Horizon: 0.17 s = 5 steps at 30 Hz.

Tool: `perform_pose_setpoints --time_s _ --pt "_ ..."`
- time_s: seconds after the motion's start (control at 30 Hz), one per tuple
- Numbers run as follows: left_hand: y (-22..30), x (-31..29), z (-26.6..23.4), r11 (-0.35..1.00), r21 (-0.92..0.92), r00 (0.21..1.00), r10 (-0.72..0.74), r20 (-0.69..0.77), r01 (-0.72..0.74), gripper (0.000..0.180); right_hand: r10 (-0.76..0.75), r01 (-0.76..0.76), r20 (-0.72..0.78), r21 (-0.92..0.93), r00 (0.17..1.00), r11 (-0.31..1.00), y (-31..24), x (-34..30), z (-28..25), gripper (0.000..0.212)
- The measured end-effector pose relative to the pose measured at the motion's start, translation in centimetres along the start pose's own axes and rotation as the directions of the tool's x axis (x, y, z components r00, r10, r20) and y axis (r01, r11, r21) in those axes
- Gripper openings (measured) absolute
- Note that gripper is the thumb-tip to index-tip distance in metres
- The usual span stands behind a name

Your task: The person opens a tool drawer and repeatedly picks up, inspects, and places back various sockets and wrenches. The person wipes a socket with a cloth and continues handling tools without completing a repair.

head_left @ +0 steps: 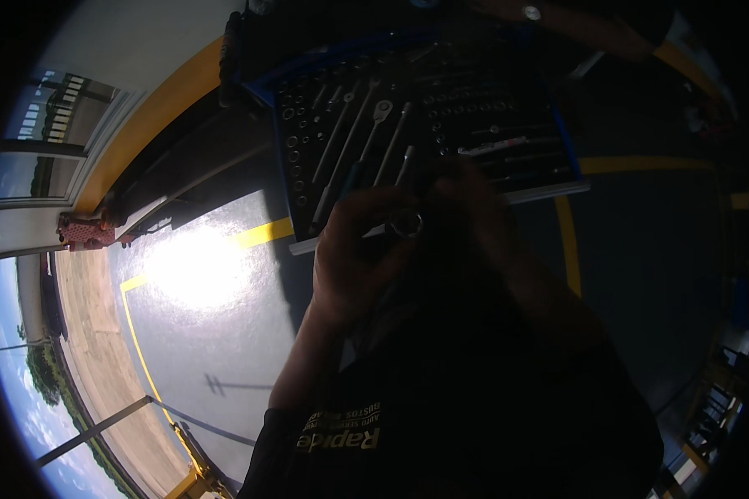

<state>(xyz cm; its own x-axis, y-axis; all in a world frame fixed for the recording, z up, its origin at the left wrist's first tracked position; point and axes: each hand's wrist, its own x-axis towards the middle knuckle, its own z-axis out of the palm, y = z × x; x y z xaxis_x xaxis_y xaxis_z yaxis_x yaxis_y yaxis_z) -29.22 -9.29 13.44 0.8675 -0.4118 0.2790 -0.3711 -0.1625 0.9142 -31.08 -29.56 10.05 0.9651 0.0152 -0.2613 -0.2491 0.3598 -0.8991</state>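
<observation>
Over the front edge of an open tool drawer [516, 196], my left hand [349, 245] is closed, its fingers curled round a shiny round metal piece [407, 222] that looks like a socket. Only its bright ring-shaped end shows; the fingers hide the rest. Close beside it, my right hand [470, 200] is in deep shadow and blurred, so its fingers cannot be made out. Behind both hands the drawer holds a ratchet [381, 113], long extension bars [395, 141] and rows of sockets [295, 158] in a dark insert.
At the far right, another person's forearm [591, 29] with a wristwatch [532, 12] reaches over the tools. Yellow lines [266, 233] mark the grey floor [250, 333], which glares on the left. A red jack-like tool [87, 231] stands by the left wall.
</observation>
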Motion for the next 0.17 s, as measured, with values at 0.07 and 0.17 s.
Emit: perform_pose_setpoints --time_s 0.07,0.17 --pt "0.1 0.1 -0.1 0.996 0.091 1.000 0.015 0.002 -0.016 0.046 0.073 -0.063 -0.096 0.102 0.993 0.993 -0.4 0.1 -0.4 0.059" --pt "-0.6 0.4 -0.4 0.982 0.158 0.995 0.100 0.026 -0.103 0.050 0.084 -0.075 -0.038 0.199 0.996 0.977 -0.2 0.7 -1.7 0.072"
